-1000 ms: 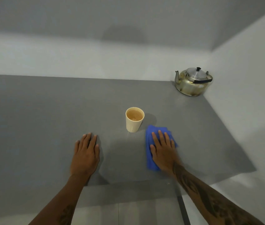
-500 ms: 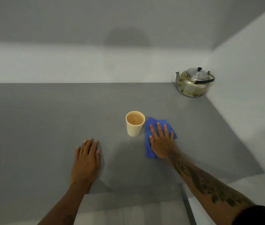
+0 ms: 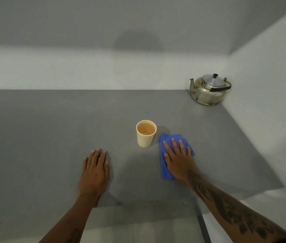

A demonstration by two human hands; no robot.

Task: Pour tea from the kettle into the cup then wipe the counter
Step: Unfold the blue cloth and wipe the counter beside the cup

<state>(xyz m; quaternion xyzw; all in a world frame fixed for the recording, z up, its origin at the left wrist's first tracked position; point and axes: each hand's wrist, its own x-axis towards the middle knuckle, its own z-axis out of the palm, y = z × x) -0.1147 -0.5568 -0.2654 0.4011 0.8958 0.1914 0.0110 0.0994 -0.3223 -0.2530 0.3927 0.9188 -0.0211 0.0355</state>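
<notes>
The right hand (image 3: pixel 178 159) is pressing flat, fingers spread, on the cloth (image 3: pixel 167 170), lying lengthwise away from the person beside the cup (image 3: pixel 145 133); the left hand (image 3: pixel 95 171) is resting open on the counter (image 3: pixel 42 137).

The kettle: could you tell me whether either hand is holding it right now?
No, the kettle stands alone in the far corner, while the left hand lies flat on the counter and the right hand presses the blue cloth.

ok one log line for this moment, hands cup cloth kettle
stage: wiping | right hand flat on blue cloth | left hand flat on counter | cup filled | kettle far corner
</notes>
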